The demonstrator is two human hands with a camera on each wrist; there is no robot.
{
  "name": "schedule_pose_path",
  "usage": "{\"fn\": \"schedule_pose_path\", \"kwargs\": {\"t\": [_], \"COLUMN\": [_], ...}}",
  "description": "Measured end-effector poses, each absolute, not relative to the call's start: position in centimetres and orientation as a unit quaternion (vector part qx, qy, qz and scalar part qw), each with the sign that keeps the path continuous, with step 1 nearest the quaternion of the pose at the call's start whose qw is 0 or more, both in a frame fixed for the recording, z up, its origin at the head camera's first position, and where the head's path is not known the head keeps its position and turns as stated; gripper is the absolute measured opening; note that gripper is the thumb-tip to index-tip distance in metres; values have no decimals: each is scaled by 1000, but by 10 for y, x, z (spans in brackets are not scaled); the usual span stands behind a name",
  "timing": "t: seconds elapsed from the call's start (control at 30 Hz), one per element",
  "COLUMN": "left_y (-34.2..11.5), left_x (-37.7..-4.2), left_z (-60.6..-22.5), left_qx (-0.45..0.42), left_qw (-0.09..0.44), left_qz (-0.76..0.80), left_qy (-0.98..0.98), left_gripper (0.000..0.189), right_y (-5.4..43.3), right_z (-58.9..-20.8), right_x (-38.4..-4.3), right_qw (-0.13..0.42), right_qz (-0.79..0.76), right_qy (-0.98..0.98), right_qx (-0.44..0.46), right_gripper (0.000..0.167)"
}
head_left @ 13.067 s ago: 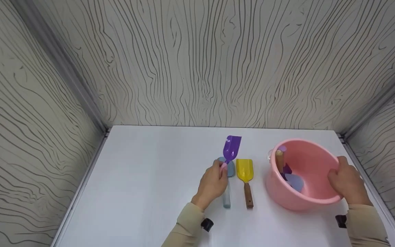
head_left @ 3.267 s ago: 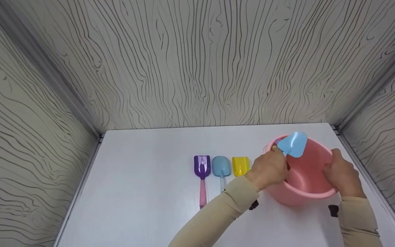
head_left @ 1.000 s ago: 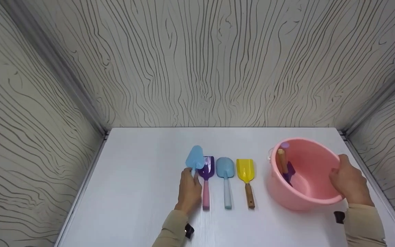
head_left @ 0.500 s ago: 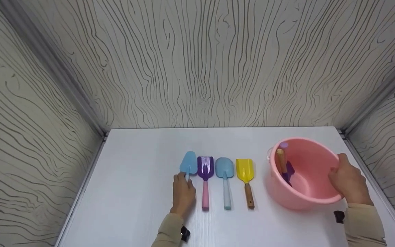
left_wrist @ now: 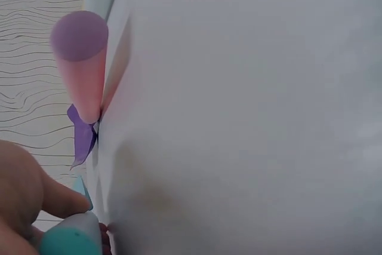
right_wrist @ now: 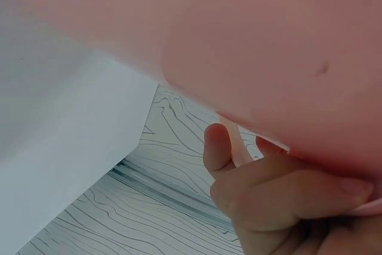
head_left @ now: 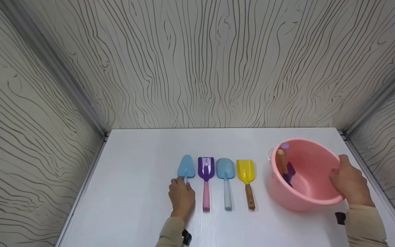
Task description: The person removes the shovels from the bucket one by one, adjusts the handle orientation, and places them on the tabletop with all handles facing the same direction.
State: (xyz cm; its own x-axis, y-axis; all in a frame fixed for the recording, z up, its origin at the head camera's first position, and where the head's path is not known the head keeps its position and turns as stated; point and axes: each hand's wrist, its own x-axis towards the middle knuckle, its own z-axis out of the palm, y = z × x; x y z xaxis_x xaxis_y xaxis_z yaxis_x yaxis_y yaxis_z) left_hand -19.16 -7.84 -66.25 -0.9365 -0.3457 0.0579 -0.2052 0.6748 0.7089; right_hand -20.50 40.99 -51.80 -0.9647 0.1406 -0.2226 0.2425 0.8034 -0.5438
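My left hand (head_left: pixel 182 197) pinches the handle of a light blue trowel (head_left: pixel 186 166), whose pointed blade lies on the table. In the left wrist view the trowel's teal-ended handle (left_wrist: pixel 71 240) sits between thumb and fingers. To its right, in a row, lie a purple scoop with a pink handle (head_left: pixel 206 168), a pale blue scoop (head_left: pixel 225 168) and a yellow scoop with a brown handle (head_left: pixel 246 171). My right hand (head_left: pixel 350 180) grips the rim of a tilted pink bucket (head_left: pixel 286 199); in the right wrist view its fingers (right_wrist: pixel 298 195) curl at the bucket's edge.
Inside the bucket lean a tool with a wooden handle (head_left: pixel 282 161) and a purple piece (head_left: pixel 290 169); a lilac end (head_left: pixel 284 145) shows near the rim. Wood-patterned panels (head_left: pixel 197 68) stand behind and at both sides of the white table (head_left: pixel 132 171).
The light blue trowel came out of the bucket and was lowered left of the purple scoop, which was set down earlier. My left hand has since slid slightly nearer me; the right stays on the bucket.
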Motion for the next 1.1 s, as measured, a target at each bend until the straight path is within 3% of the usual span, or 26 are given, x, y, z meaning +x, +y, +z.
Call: {"fn": "schedule_pose_path", "kwargs": {"t": [0.7,0.93,1.1], "left_y": [-77,-76,-77], "left_x": [-189,-190,-189], "left_z": [-663,-660,-659], "left_qx": [154,148,162], "left_qw": [109,104,93], "left_qz": [-366,-358,-329], "left_qy": [-911,-916,-926], "left_gripper": [31,35,48], "right_y": [408,411,410], "right_z": [-517,-520,-522], "right_x": [-204,-203,-204], "right_qw": [86,62,57], "right_qz": [-309,-294,-289], "right_qy": [941,950,952], "right_qx": [107,89,82], "right_gripper": [53,54,54]}}
